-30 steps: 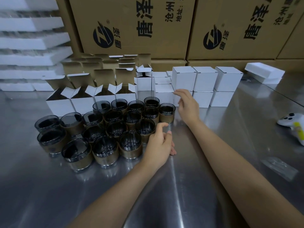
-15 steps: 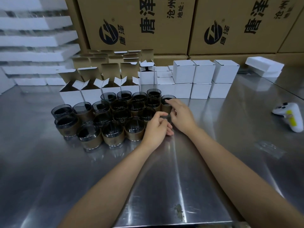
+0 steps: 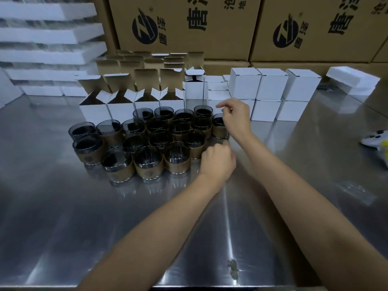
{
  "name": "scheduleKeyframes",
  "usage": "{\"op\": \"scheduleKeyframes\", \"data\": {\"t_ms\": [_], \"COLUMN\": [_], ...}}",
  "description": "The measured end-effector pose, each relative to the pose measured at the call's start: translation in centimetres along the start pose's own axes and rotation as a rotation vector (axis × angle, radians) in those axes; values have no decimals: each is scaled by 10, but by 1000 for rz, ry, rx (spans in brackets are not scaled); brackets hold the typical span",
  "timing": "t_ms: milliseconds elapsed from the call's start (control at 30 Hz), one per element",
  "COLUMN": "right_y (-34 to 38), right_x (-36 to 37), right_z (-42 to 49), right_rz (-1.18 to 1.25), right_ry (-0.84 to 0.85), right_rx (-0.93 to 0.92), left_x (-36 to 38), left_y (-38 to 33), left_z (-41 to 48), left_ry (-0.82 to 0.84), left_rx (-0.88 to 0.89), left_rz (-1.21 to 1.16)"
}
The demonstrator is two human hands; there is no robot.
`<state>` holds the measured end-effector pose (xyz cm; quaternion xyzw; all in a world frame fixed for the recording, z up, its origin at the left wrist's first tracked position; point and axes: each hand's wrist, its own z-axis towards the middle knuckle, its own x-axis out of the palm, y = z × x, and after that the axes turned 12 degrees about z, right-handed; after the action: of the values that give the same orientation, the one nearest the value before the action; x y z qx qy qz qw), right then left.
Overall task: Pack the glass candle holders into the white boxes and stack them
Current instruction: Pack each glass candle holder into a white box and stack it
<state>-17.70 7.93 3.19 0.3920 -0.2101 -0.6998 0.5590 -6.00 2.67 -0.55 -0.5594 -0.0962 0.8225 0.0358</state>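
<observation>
1. Head cam, far left: white foam sheets (image 3: pixel 48 34) piled up, with a row of open white boxes (image 3: pixel 120 111) beside them, flaps up.
2. The glass candle holders (image 3: pixel 147 141) sit bunched on the steel tabletop (image 3: pixel 105 217), just in front of those boxes.
3. The left hand (image 3: pixel 218 161) is curled up beside the bunch's near-right corner. Can't tell if it's gripping anything.
4. The right hand (image 3: pixel 238 118) is at the rightmost holder (image 3: pixel 218 131), fingers bent, index poking out. Whether it's actually gripping, can't tell.
5. Closed white boxes (image 3: pixel 273 85) are stacked two high, and a white controller (image 3: pixel 375 139) sits far right.
</observation>
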Motion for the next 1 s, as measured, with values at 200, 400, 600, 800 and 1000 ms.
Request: {"op": "scheduleKeyframes", "data": {"t_ms": [200, 400, 600, 800, 1000], "right_y": [-1, -14, -28, -34, -17], "right_x": [46, 92, 122, 130, 118], "right_z": [75, 135, 163, 170, 173], "right_rz": [-217, -436, -670, -780, -827], "right_ry": [243, 391, 432, 400, 321], "right_rx": [53, 169, 235, 179, 84], "left_x": [4, 2, -4, -3, 8], "left_y": [3, 3, 4, 7, 6], "left_z": [9, 9, 11, 15, 15], "left_ry": [-4, 11, 178, 219, 87], "left_rx": [68, 109, 165, 131, 141], "left_rz": [48, 19, 31, 3, -11]}}
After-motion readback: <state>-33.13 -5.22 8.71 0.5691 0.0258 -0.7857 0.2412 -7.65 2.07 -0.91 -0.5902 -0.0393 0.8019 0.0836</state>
